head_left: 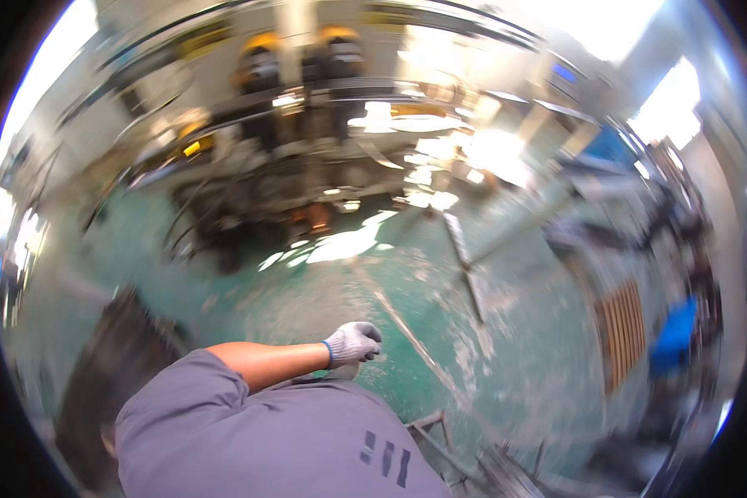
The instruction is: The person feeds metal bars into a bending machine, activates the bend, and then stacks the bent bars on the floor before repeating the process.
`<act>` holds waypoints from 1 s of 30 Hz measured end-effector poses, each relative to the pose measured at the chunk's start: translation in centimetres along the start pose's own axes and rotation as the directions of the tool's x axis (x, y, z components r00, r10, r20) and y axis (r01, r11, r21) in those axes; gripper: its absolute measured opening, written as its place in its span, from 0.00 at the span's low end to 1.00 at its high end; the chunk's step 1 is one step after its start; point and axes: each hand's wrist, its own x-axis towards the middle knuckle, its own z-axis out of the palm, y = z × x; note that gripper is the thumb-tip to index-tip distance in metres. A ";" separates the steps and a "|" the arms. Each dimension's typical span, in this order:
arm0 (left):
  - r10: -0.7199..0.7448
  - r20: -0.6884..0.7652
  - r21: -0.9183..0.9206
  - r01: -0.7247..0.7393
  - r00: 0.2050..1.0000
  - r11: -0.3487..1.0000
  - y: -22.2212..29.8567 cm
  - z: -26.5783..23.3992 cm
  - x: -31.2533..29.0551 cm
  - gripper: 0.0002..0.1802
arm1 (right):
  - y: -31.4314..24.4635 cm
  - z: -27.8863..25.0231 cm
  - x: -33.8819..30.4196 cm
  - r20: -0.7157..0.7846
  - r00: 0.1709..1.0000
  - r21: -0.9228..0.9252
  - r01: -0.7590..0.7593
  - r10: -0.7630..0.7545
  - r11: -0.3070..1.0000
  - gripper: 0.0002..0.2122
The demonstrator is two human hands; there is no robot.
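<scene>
My left hand (pixel 353 343), in a white knit glove with a blue cuff edge, hangs in front of my body above the floor. Its fingers curl loosely inward, and no object shows in them. The bare left forearm (pixel 286 362) comes out of a grey short sleeve. Just below the glove, part of a pale grey shape (pixel 344 373) shows at the shirt's edge, too little of it to name. My right hand is outside the picture.
Blur covers much of the surroundings. Machinery with yellow-topped parts (pixel 261 58) lines the far side. A slatted wooden pallet (pixel 621 336) and a blue box-like object (pixel 674 336) lie right. A metal frame (pixel 440 440) stands near my right side; a dark bulky object (pixel 120 365) is left.
</scene>
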 end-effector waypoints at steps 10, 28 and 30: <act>0.051 -0.905 -0.176 -0.478 0.423 0.860 -18.5 -17.3 -23.5 0.11 | -43.6 10.8 -31.2 0.683 0.179 0.523 -0.797 -0.708 0.303 0.14; 0.239 -0.660 0.091 0.240 -0.712 0.967 -29.0 -22.8 -56.0 0.16 | -75.2 -32.2 -45.7 -0.406 -0.339 0.865 -0.443 -0.849 -0.236 0.15; 0.156 -0.645 0.054 0.159 -0.748 0.986 -29.1 -22.6 -56.8 0.16 | -75.3 -35.3 -48.9 -0.434 -0.449 0.888 -0.360 -0.781 -0.287 0.16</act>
